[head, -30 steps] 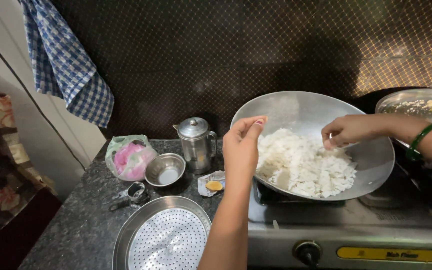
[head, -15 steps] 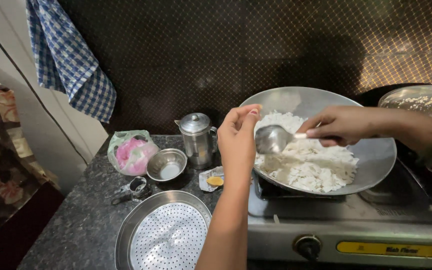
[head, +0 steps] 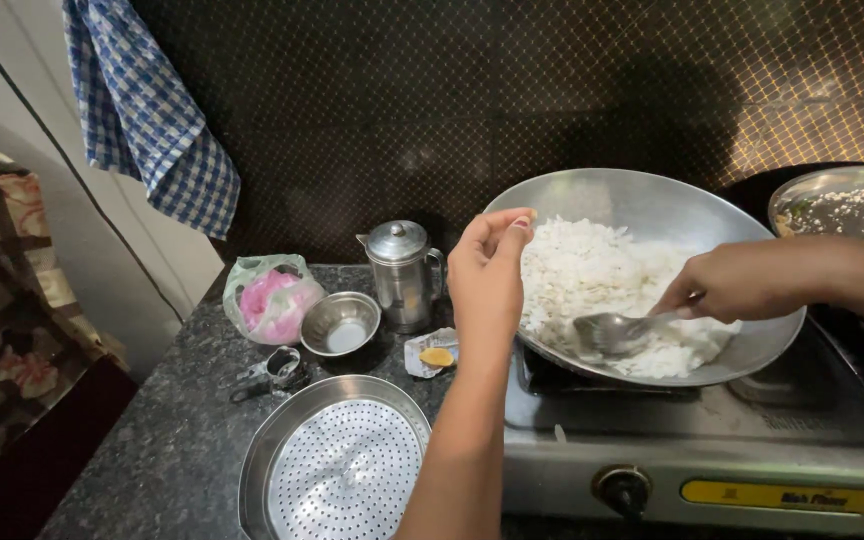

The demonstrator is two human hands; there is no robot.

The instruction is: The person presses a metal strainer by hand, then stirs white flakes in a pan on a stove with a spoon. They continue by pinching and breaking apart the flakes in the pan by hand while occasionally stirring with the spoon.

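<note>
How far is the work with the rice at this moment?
Done: white rice lies heaped in the wide steel pan on the stove. In hand: the right hand holds a spoon in the rice; the left hand hovers at the pan's rim, fingertips pinched. Left: the rice looks plain white, nothing mixed in.

Stove to the right, small vessels to the left on the counter

A wide pan point(head: 652, 210) sat on the stove point(head: 712, 450), holding rice point(head: 602, 270) and a spoon point(head: 617, 330); a second pan point(head: 842, 205) stood behind it to the right. Left of the stove on the counter point(head: 172, 440) stood a lidded jug point(head: 400, 275), with a small bowl point(head: 340, 323) and a bag point(head: 270, 297) further left. A perforated plate point(head: 337, 470) lay in front; a cloth point(head: 147, 110) hung behind.
</note>
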